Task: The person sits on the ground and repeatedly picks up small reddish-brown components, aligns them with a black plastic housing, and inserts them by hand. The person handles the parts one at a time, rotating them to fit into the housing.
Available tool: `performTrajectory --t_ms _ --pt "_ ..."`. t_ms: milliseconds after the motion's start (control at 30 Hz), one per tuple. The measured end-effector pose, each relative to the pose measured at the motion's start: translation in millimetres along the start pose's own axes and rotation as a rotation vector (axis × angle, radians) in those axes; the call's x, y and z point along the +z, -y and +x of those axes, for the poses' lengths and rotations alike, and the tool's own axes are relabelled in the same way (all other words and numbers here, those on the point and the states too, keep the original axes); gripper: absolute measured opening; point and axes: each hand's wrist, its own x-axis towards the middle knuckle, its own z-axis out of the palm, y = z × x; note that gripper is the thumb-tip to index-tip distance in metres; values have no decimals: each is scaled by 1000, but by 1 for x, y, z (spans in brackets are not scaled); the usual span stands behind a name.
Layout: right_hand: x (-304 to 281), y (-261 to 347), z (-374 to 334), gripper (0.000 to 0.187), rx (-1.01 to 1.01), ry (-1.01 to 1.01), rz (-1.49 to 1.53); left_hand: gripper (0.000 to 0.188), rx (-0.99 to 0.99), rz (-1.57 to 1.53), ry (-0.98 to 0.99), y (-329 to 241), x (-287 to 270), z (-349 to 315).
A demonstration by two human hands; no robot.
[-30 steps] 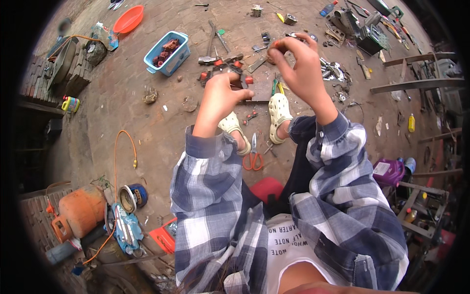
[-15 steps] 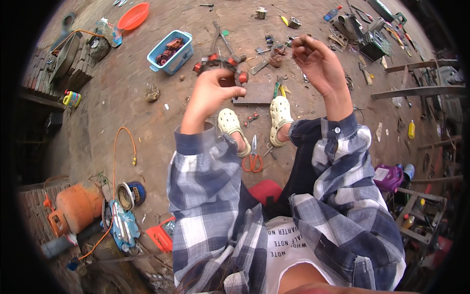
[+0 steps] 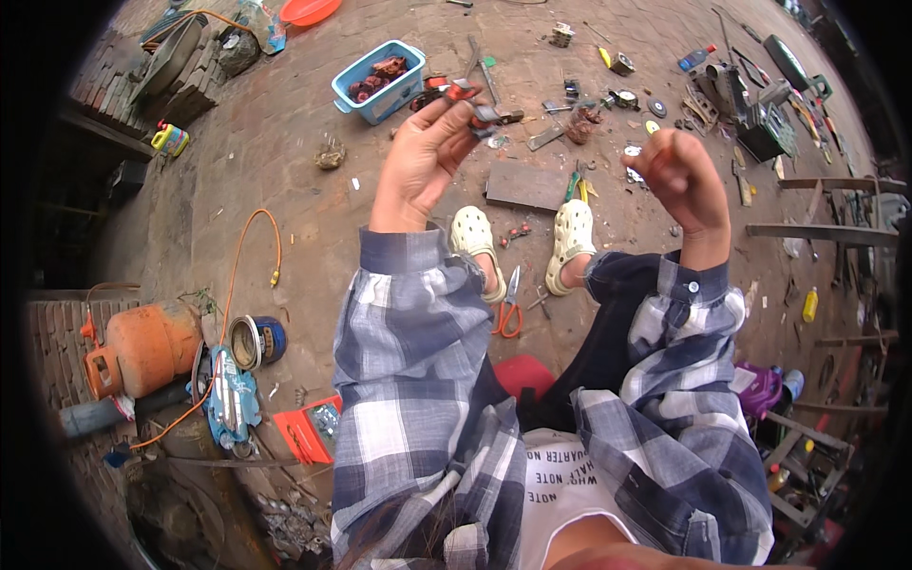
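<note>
My left hand [image 3: 426, 157] is closed around a dark ring-like metal part with red blocks [image 3: 483, 116], held up in front of the blue tub. Part of the ring is hidden by the fingers. Off to the right, my right hand [image 3: 679, 176] is raised with curled fingers; motion blur hides whether anything is in them. Below the hands, a flat dark block [image 3: 524, 185] lies on the ground beside a green-and-yellow-handled tool [image 3: 574, 186]. Between my shoes is a small red-and-dark piece [image 3: 516, 233]. Orange-handled scissors [image 3: 509, 306] lie closer to me.
Reddish coiled scrap fills part of a blue tub [image 3: 378, 106]. Metal parts and a reddish wire bundle [image 3: 583, 124] are scattered ahead. An orange gas cylinder [image 3: 157, 350], a hose [image 3: 228, 294] and an open can [image 3: 249, 342] are at left; metal frames [image 3: 826, 231] stand at right.
My left hand has turned the ring part, which now shows more edge-on. The right hand has lowered and blurred. The whole view has shifted, with the ground things sitting further right.
</note>
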Motion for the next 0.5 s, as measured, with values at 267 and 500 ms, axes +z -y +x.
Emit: performTrajectory --t_ms 267,500 --pt "15 18 18 34 -348 -446 503 34 193 1348 110 28 13 -2" --pt "8 5 7 37 -328 758 93 26 -31 749 -124 14 10 3"
